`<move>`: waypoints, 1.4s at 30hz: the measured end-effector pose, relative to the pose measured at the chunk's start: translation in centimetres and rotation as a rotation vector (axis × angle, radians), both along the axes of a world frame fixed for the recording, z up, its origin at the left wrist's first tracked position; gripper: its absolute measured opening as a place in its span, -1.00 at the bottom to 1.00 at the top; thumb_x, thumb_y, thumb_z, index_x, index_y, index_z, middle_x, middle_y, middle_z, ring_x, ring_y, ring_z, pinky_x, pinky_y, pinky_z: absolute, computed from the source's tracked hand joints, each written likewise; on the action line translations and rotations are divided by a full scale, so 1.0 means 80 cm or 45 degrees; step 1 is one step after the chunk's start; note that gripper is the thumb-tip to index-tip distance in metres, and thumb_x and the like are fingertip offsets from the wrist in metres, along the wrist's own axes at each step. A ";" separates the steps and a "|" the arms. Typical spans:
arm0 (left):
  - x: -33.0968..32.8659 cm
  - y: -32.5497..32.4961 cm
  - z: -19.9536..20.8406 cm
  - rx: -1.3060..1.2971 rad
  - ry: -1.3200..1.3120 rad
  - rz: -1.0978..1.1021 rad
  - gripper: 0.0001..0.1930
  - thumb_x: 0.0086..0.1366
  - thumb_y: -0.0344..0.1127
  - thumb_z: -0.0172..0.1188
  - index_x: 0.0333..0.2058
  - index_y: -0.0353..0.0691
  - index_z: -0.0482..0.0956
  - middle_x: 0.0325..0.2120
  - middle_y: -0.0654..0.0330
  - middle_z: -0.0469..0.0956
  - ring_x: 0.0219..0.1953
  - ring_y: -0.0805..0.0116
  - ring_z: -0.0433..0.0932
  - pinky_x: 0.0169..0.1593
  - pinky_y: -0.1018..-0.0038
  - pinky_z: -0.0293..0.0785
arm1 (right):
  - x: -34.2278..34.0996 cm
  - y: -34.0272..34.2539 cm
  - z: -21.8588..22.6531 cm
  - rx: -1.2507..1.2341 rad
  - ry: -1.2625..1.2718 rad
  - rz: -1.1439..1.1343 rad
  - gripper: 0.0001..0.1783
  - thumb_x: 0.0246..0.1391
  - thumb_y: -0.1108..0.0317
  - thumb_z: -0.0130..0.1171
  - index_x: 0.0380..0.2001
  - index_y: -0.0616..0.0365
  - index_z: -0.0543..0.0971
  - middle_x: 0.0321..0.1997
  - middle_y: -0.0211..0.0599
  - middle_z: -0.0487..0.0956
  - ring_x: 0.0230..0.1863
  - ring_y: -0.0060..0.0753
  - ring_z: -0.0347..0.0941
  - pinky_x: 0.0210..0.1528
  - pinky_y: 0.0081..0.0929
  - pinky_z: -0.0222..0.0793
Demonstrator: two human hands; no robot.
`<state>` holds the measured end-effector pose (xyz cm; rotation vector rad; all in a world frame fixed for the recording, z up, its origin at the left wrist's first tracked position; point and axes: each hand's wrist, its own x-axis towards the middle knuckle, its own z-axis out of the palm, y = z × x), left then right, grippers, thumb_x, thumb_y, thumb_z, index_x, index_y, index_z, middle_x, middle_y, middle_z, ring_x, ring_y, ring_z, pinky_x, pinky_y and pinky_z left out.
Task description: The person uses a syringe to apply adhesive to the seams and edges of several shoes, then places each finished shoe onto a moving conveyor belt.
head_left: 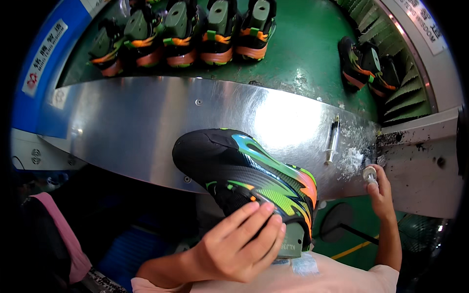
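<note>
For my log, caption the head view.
Left fingers hold a multicoloured shoe by a metal table; right fingers, a white item.

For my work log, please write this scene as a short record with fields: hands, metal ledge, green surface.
Left hand: holds black, green and orange sports shoe
Right hand: holds small whitish object, kind unclear
Curved silver metal ledge: slim syringe-like tube, white residue beside it
Green surface: row of five similar shoes at left, two more at right

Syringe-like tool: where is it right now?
In the head view, right of centre: the syringe-like tool lies on the metal counter beside white residue, right of the sneaker and up-left of the right hand.
</note>
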<state>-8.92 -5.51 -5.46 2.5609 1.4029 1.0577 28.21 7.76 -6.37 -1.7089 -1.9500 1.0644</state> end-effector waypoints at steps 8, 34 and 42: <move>0.004 -0.005 -0.018 0.145 -0.295 0.133 -0.79 0.01 -0.46 0.16 -0.34 -0.38 0.61 -0.27 0.03 0.53 -0.14 0.04 0.57 -0.03 0.21 0.56 | -0.249 0.011 0.084 -0.784 1.488 0.434 0.23 -0.24 -0.68 -0.11 0.05 0.39 0.24 -0.47 -0.32 0.41 -0.55 -0.65 0.30 -0.62 -0.70 0.16; 0.011 0.012 -0.022 0.206 -0.349 0.267 -0.86 0.10 -0.50 0.10 -0.38 -0.45 0.58 -0.35 0.02 0.53 -0.22 0.06 0.60 -0.08 0.25 0.58 | -0.270 0.014 0.079 -0.924 0.953 0.424 0.30 -0.36 -0.67 0.04 0.04 0.48 0.28 -0.25 -0.26 0.46 -0.30 -0.64 0.34 -0.27 -0.71 0.24; -0.016 -0.001 -0.012 -0.070 -0.106 -0.014 -0.85 0.15 -0.43 0.15 -0.28 -0.29 0.59 -0.29 0.22 0.54 -0.12 0.26 0.60 0.02 0.34 0.53 | -0.224 -0.006 0.062 -0.795 1.076 0.334 0.07 -0.33 -0.55 0.21 -0.12 0.31 0.34 -0.53 -0.33 0.42 -0.67 -0.58 0.27 -0.73 -0.70 0.07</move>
